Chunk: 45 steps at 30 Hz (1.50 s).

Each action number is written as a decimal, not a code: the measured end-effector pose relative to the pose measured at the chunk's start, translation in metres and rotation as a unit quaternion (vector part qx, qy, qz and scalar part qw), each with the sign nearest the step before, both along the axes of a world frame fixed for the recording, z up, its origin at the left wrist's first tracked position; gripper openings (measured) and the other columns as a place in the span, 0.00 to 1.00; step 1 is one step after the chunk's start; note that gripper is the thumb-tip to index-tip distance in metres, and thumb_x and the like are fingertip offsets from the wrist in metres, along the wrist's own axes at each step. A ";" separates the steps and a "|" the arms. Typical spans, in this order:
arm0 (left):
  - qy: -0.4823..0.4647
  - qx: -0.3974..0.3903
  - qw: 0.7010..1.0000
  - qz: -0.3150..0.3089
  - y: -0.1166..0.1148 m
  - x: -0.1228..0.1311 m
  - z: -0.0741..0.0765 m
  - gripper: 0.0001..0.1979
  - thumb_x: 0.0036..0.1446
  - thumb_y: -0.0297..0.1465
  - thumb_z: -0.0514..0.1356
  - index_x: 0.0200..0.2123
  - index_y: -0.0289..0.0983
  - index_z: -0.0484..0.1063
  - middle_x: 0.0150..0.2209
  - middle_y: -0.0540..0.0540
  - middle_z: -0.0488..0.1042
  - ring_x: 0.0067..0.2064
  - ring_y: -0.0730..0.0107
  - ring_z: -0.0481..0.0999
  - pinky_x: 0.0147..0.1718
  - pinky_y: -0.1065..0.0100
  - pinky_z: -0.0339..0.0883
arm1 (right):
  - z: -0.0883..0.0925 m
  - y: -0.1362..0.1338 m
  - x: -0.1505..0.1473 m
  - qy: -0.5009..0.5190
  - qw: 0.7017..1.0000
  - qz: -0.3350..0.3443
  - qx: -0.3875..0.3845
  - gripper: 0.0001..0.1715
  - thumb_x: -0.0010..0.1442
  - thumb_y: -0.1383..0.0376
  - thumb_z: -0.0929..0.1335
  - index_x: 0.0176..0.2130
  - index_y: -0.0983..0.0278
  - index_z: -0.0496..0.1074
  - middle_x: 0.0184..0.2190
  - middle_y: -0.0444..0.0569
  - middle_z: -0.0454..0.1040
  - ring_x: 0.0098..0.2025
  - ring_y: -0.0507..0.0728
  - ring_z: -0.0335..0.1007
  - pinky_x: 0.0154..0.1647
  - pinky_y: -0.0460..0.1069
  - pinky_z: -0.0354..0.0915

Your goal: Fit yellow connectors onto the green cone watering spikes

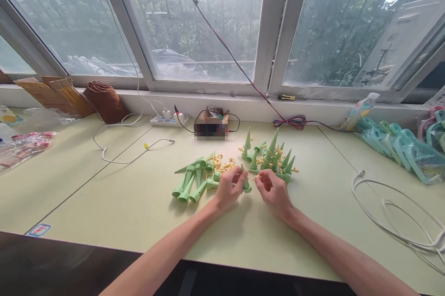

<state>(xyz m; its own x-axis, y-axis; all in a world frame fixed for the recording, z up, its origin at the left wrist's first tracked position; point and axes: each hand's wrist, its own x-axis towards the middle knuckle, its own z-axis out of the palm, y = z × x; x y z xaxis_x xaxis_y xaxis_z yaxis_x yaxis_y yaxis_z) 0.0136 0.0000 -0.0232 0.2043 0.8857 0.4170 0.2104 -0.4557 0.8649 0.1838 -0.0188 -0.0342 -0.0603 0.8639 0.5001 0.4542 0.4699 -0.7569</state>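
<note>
My left hand (232,185) is closed around a green plastic spike (247,187), its collar end pointing down towards me. Just to the right, my right hand (274,189) pinches a small yellow plastic valve (256,177), close beside the spike. I cannot tell whether the two pieces touch. Left of my hands lies a heap of bare green spikes (188,183), cones with wide open collars. Small loose yellow valves (225,164) are scattered behind my left hand. Beyond my right hand, several green spikes (271,150) with yellow valves in them stand upright or lie down.
A power strip (163,121) and a small cardboard box (215,113) are at the back. White cables (120,162) lie on the left and a coiled cable (399,233) on the right. Teal plastic items (392,140) and a bottle (359,110) sit at the right rear.
</note>
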 end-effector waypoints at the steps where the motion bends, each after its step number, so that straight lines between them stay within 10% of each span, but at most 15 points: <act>1: 0.014 0.003 1.000 -0.002 0.000 0.000 0.000 0.19 0.66 0.40 0.54 0.25 0.38 0.59 0.17 0.55 0.61 0.18 0.77 0.65 0.18 0.74 0.58 | 0.000 -0.002 0.000 0.004 1.000 0.004 -0.005 0.07 0.66 0.60 0.64 0.36 0.61 0.65 0.24 0.40 0.67 0.21 0.50 0.59 0.23 0.46 0.58; 16: 0.127 0.018 0.992 -0.009 0.006 -0.005 0.002 0.12 0.63 0.36 0.57 0.29 0.37 0.66 0.26 0.51 0.69 0.28 0.72 0.69 0.26 0.72 0.62 | 0.009 -0.004 0.000 0.044 0.997 0.007 -0.062 0.10 0.65 0.58 0.64 0.37 0.62 0.67 0.30 0.46 0.72 0.24 0.51 0.66 0.25 0.46 0.64; 45: 0.026 -0.072 0.997 -0.009 0.006 -0.005 0.004 0.14 0.61 0.42 0.59 0.31 0.38 0.67 0.20 0.54 0.68 0.21 0.74 0.67 0.21 0.72 0.63 | 0.010 -0.003 0.001 0.031 0.995 0.046 -0.081 0.11 0.65 0.57 0.64 0.36 0.61 0.67 0.31 0.46 0.73 0.24 0.52 0.67 0.24 0.47 0.63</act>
